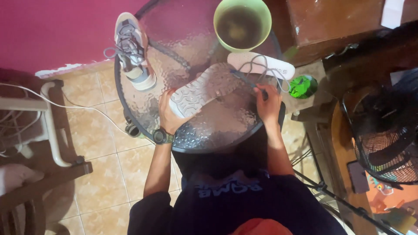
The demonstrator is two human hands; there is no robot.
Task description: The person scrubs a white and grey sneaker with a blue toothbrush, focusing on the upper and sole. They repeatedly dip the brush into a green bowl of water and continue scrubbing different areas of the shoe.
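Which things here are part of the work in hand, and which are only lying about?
In hand: left hand gripping upturned shoe; right hand pulling grey lace; insole; second shoe; green bowl.
Lying about: fan, green lid, white cable.

A white sheet of paper (393, 12), possibly a label, lies at the far right corner on the brown wooden furniture (322, 21); only part of it shows. At the near right, by the black fan (385, 135), lie flat orange and teal printed pieces (392, 200), perhaps packaging, too dim to tell. No screens or signs show.
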